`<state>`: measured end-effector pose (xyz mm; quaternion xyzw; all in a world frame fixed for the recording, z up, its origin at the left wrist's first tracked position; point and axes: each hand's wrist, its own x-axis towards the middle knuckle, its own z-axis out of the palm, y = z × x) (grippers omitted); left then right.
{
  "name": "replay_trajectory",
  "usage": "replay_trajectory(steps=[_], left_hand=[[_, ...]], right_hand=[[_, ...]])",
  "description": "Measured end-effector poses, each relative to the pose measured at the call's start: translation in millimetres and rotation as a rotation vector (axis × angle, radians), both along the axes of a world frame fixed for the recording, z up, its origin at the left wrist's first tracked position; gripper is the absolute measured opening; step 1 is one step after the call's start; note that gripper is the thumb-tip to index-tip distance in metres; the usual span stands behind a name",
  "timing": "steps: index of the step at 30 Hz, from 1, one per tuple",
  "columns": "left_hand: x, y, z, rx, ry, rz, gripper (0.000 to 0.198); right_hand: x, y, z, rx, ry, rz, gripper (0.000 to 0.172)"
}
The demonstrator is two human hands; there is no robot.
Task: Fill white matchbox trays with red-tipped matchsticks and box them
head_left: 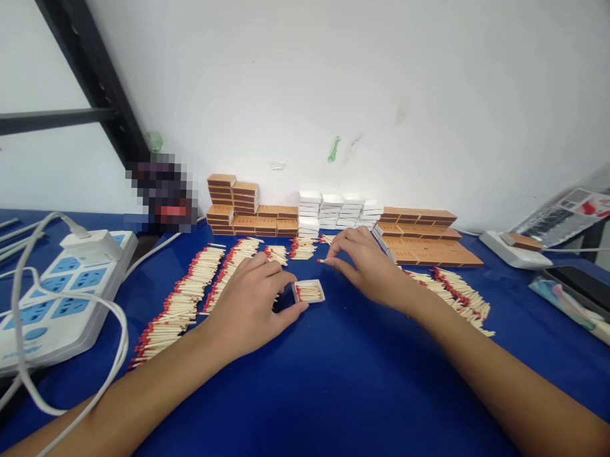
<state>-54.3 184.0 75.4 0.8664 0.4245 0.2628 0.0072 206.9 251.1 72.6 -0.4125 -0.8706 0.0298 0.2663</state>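
My left hand (257, 300) grips a small white matchbox tray (321, 287) between thumb and fingers, on the blue table. Several red-tipped matches (309, 294) lie inside the tray. Just beyond and to its right, my right hand (361, 264) is closed in a pinch on a match (323, 261), whose red head points left. Long rows of loose matches (175, 304) lie on the left, partly behind my left hand. Small piles of matches (303, 247) sit behind the tray. More loose matches (460, 294) lie to the right, partly covered by my right forearm.
Along the wall stand stacked brown matchboxes (245, 213), stacked white trays (330, 208) and more brown matchboxes (424, 243). At left is a power strip (99, 314) with looping white cables (123, 355). A white device (509, 252) and a dark phone-like object (590, 292) are at right.
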Motion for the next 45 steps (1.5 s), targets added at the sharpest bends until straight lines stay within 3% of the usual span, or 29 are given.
replay_trajectory(steps=[6, 11, 19, 23, 30, 37, 45], left_hand=[[1, 0, -0.2, -0.001, 0.007, -0.006, 0.024], [1, 0, 0.9, -0.004, 0.0, -0.013, 0.021], [1, -1, 0.4, -0.031, -0.012, -0.026, 0.022], [1, -1, -0.2, -0.025, -0.008, -0.026, 0.026], [0, -1, -0.6, -0.037, -0.023, -0.021, 0.023], [0, -2, -0.6, -0.049, -0.007, -0.009, 0.025], [0, -1, -1.2, -0.029, -0.009, 0.002, 0.025]], right_hand=[[-27, -39, 17.7, -0.134, 0.045, 0.168, 0.014], [-23, -34, 16.1, -0.187, 0.027, 0.195, 0.013], [18, 30, -16.2, 0.033, 0.023, -0.234, 0.019], [14, 41, -23.9, 0.055, -0.052, -0.305, 0.028], [6, 35, -19.2, -0.004, -0.124, -0.35, 0.018], [17, 26, -14.1, -0.077, -0.106, -0.245, 0.02], [3, -9, 18.4, -0.182, 0.117, 0.081, 0.023]])
